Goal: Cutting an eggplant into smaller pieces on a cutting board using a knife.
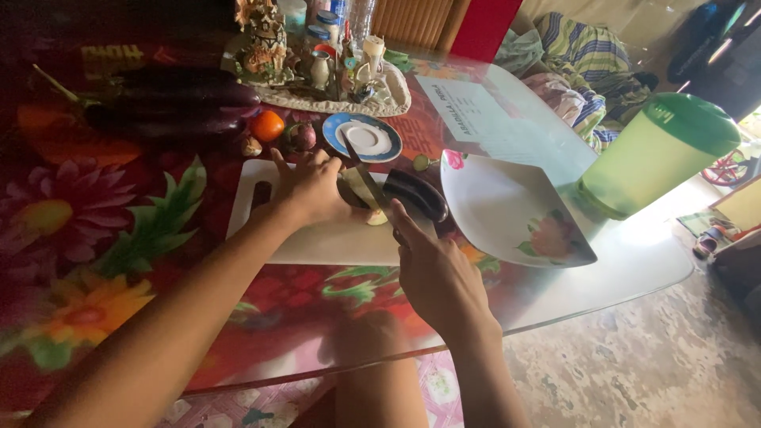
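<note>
Mid-cut: left hand (313, 190) pressing eggplant (416, 194) on cutting board (317, 242), right hand (436, 273) gripping knife (363, 170); most uncut, plate (507, 214) empty.

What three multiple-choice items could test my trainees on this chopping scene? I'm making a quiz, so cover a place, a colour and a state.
1. Where is the white square plate with a flower print?
A. right of the white plastic cutting board
B. left of it
C. on the floor

2. What colour is the lid of the translucent plastic pitcher?
A. red
B. green
C. black

3. What does the right hand hold?
A. nothing
B. a spoon
C. a steel-bladed knife

Answers: 1 A, the plate lies beside the board's right end. 2 B, the lid is green. 3 C, the grip is closed on the knife's handle, the blade over the cut dark purple eggplant that the left hand steadies.
</note>
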